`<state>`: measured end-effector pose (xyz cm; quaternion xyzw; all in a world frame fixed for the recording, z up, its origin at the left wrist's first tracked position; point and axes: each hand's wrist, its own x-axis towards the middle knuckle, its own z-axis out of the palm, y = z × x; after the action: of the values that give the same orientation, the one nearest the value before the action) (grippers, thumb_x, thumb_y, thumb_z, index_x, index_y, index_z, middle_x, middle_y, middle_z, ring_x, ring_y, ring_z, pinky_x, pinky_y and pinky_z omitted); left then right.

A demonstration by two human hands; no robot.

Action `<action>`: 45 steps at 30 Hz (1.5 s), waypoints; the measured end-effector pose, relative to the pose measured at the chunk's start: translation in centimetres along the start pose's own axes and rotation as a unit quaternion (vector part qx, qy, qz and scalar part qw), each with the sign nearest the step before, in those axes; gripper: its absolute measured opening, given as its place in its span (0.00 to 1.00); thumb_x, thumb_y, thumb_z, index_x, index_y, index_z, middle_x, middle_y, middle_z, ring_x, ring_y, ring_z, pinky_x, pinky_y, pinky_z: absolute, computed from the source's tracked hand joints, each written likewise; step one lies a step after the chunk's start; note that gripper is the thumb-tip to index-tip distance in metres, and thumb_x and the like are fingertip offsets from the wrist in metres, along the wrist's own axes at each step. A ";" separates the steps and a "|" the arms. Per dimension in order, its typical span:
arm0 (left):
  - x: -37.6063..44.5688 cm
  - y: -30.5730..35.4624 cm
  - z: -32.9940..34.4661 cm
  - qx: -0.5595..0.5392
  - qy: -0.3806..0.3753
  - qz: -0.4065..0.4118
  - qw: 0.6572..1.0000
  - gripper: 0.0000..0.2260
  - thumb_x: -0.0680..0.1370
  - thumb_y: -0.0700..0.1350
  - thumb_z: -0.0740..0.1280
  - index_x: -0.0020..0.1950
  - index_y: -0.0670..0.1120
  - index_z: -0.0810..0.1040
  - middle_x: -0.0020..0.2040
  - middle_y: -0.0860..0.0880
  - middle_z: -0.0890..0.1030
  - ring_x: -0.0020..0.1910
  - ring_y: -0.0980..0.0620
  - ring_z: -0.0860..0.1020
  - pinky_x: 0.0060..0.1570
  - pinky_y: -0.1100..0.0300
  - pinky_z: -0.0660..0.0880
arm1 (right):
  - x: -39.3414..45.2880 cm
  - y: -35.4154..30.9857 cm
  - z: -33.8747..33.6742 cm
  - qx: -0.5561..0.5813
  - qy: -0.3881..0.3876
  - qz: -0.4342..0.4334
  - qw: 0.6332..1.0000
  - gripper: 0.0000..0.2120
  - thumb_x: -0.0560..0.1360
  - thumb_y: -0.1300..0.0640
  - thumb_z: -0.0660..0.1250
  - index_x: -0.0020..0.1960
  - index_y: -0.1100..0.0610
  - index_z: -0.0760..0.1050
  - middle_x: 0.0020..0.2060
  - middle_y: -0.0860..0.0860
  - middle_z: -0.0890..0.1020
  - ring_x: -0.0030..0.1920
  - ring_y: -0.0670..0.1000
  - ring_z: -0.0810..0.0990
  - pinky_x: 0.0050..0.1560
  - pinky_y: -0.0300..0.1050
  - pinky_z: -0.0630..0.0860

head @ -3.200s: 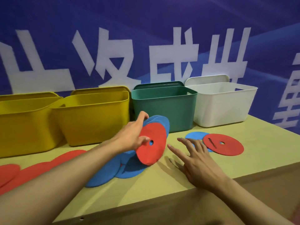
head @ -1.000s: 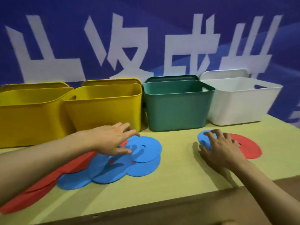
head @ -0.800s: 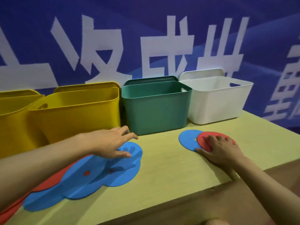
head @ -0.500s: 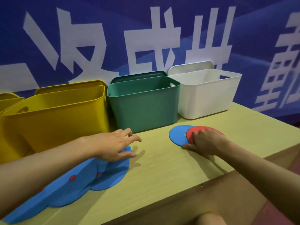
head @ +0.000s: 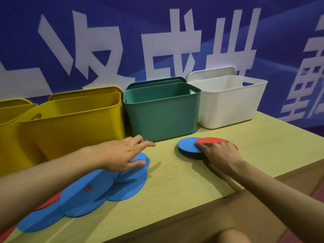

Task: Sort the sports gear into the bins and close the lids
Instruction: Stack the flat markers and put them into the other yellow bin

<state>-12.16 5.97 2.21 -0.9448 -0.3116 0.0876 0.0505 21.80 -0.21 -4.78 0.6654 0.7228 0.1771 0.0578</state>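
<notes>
Blue disc (head: 188,146) and red disc (head: 213,140), right of centre, are now bunched under our right hand (head: 220,153), fingers curling to gather them; left hand (head: 121,155) stays flat, so binning comes next.

bins (head: 163,113): smooth plastic, slight sheen | discs (head: 98,192): matt foam-like | table (head: 175,186): matt wood grain

Blue discs (head: 98,188) overlap flat before open yellow bins (head: 70,127); a red disc (head: 213,140) overlaps a blue one (head: 186,146) near green bin (head: 163,111) and white bin (head: 228,102).
</notes>
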 end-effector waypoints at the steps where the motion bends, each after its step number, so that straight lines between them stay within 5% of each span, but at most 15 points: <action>1: -0.2 -0.1 0.1 0.001 0.013 -0.004 1.000 0.29 0.82 0.68 0.52 0.79 0.66 0.42 0.67 0.55 0.64 0.59 0.56 0.70 0.61 0.54 0.75 | -0.4 -0.7 -0.5 0.016 0.023 -0.017 0.999 0.32 0.80 0.54 0.64 0.80 0.46 0.56 0.61 0.51 0.81 0.49 0.55 0.83 0.41 0.49 0.79; 7: -0.5 1.8 1.7 0.016 0.072 0.008 0.997 0.40 0.80 0.67 0.61 0.83 0.56 0.42 0.75 0.50 0.58 0.69 0.51 0.65 0.67 0.54 0.72 | -2.4 -6.3 -4.0 0.110 0.145 -0.181 0.967 0.35 0.76 0.55 0.72 0.79 0.44 0.62 0.68 0.48 0.78 0.57 0.54 0.83 0.51 0.51 0.82; 12: -1.7 2.5 4.0 0.025 0.070 0.028 0.997 0.27 0.80 0.60 0.64 0.76 0.56 0.61 0.71 0.51 0.65 0.67 0.49 0.67 0.65 0.49 0.73 | -2.4 -10.5 -5.1 0.179 0.159 -0.275 0.931 0.28 0.78 0.60 0.65 0.76 0.49 0.65 0.62 0.52 0.79 0.58 0.54 0.78 0.56 0.49 0.79; 16: -4.1 1.1 5.3 0.045 0.075 0.006 0.996 0.23 0.81 0.54 0.65 0.74 0.57 0.62 0.68 0.51 0.69 0.64 0.49 0.71 0.59 0.51 0.74 | -2.4 -13.0 -5.7 0.274 0.133 -0.324 0.896 0.25 0.80 0.59 0.59 0.76 0.48 0.66 0.67 0.48 0.75 0.66 0.48 0.71 0.65 0.40 0.70; 20: -6.4 0.1 5.8 0.140 0.081 0.009 0.987 0.22 0.81 0.45 0.62 0.74 0.52 0.66 0.66 0.49 0.74 0.60 0.46 0.76 0.52 0.48 0.77 | -2.4 -15.0 -6.2 0.299 0.114 -0.363 0.875 0.25 0.82 0.57 0.64 0.77 0.45 0.64 0.71 0.47 0.71 0.69 0.50 0.70 0.69 0.47 0.71; 25: -10.4 -3.4 5.2 0.269 0.140 0.029 0.953 0.17 0.80 0.45 0.58 0.67 0.47 0.77 0.53 0.46 0.80 0.47 0.46 0.80 0.33 0.54 0.77 | -2.1 -15.1 -6.8 0.187 0.034 -0.337 0.922 0.41 0.76 0.28 0.60 0.80 0.35 0.40 0.80 0.47 0.50 0.78 0.53 0.52 0.78 0.57 0.58; 28: -14.0 -6.3 4.4 0.277 0.141 -0.003 0.950 0.20 0.79 0.45 0.52 0.65 0.48 0.78 0.50 0.46 0.78 0.44 0.46 0.78 0.26 0.55 0.76 | -1.8 -15.5 -7.1 0.178 0.002 -0.324 0.929 0.45 0.72 0.20 0.55 0.79 0.33 0.36 0.80 0.46 0.45 0.79 0.54 0.48 0.79 0.59 0.54; 38: -26.6 -13.1 1.3 0.289 0.134 -0.164 0.933 0.22 0.74 0.45 0.69 0.68 0.53 0.74 0.56 0.48 0.77 0.50 0.47 0.78 0.22 0.57 0.72 | 2.1 -23.4 -9.6 0.236 0.009 -0.315 0.919 0.33 0.78 0.28 0.52 0.79 0.38 0.50 0.75 0.42 0.59 0.70 0.48 0.66 0.69 0.50 0.69; 42: -30.9 -17.5 -2.4 0.286 0.162 -0.244 0.912 0.19 0.77 0.44 0.68 0.68 0.51 0.75 0.57 0.46 0.77 0.52 0.44 0.80 0.25 0.56 0.73 | 2.8 -27.4 -9.3 0.253 -0.004 -0.293 0.922 0.27 0.80 0.31 0.49 0.77 0.38 0.55 0.73 0.40 0.61 0.70 0.48 0.63 0.72 0.51 0.63; 45: -32.5 -20.8 -5.8 0.305 0.156 -0.335 0.878 0.21 0.80 0.49 0.68 0.73 0.52 0.70 0.64 0.47 0.74 0.58 0.47 0.77 0.28 0.59 0.64 | 3.1 -29.3 -7.7 0.275 -0.020 -0.261 0.925 0.28 0.80 0.31 0.45 0.77 0.38 0.56 0.74 0.39 0.59 0.74 0.47 0.57 0.77 0.56 0.54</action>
<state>-48.82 2.96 15.35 -0.7233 -0.5553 0.0079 0.4104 -8.59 -0.02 -6.91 0.4466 0.8899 -0.0633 -0.0683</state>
